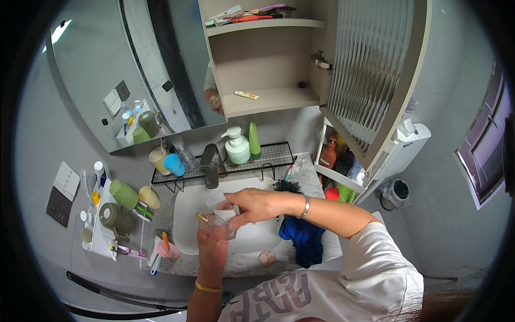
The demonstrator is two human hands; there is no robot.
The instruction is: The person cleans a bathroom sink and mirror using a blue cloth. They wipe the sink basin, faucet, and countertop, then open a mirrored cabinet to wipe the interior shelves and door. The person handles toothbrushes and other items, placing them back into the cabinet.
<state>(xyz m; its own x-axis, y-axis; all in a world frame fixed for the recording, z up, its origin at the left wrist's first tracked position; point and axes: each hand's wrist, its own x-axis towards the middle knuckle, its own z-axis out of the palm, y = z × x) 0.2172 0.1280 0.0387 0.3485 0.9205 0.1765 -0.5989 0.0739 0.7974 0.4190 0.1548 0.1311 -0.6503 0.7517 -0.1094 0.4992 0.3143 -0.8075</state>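
Over the white sink basin [257,237], my left hand [215,237] holds a clear bottle with a gold-coloured neck [202,218], tilted to the left. My right hand [251,207] is just above and to the right of it, with its fingers around a small white and clear item [226,214] against the bottle; its exact kind cannot be told. A dark faucet [211,165] stands behind both hands. To the right, a blue cloth [305,241] hangs over the basin's edge, below a black bristly item [286,186].
A cabinet door with ribbed glass [368,68] stands open at the upper right. A wire rack [273,155] behind the basin bears a pump bottle [237,147] and a green tube [254,141]. Cups [122,194] crowd the left wall. A pink cup [169,250] is at the front left.
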